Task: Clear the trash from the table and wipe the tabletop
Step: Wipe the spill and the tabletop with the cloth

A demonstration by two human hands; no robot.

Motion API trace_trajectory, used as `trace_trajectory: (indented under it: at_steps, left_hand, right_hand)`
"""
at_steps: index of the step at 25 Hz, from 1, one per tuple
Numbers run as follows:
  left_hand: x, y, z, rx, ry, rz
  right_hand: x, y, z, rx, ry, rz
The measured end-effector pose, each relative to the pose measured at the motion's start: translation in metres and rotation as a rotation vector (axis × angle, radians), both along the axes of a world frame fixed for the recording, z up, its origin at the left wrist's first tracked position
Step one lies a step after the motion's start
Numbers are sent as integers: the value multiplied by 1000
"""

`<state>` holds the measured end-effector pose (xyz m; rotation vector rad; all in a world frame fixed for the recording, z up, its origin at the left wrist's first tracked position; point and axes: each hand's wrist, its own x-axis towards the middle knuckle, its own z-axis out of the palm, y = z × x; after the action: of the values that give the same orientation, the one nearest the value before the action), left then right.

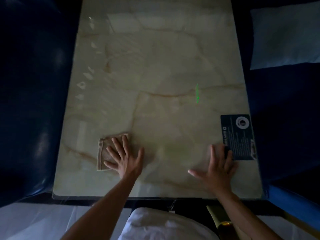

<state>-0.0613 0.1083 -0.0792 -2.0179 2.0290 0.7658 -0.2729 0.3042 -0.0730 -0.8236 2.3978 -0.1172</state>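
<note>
A pale marble-patterned tabletop point(155, 66) fills the middle of the head view. Near its front left lies a folded beige cloth point(103, 149). My left hand point(123, 157) presses flat on the cloth with fingers spread. My right hand point(217, 168) rests flat on the bare tabletop at the front right, fingers apart, its fingertips touching the edge of a dark printed card point(239, 135). No trash shows on the table.
Dark blue padded seating point(31, 101) runs along the left side, and a blue seat with a light cushion point(284, 35) stands on the right. A small green light streak point(197, 93) marks the tabletop. White fabric point(155, 226) lies below the table's front edge.
</note>
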Motion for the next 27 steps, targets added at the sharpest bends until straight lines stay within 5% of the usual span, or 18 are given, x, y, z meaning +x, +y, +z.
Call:
trace_trajectory:
  at_steps: [9, 13, 21, 27]
  left_hand:
    - [-156, 104, 9, 77, 111, -187]
    - [-182, 150, 17, 103, 142, -664]
    - [-77, 105, -2, -169, 94, -1505]
    - [38, 33, 1, -231, 20, -1506]
  right_hand:
    - [-29, 37, 10, -54, -18, 110]
    - [-46, 71, 3, -43, 28, 90]
    - [-40, 77, 3, 61, -84, 33]
    - [10, 48, 4, -14, 23, -32]
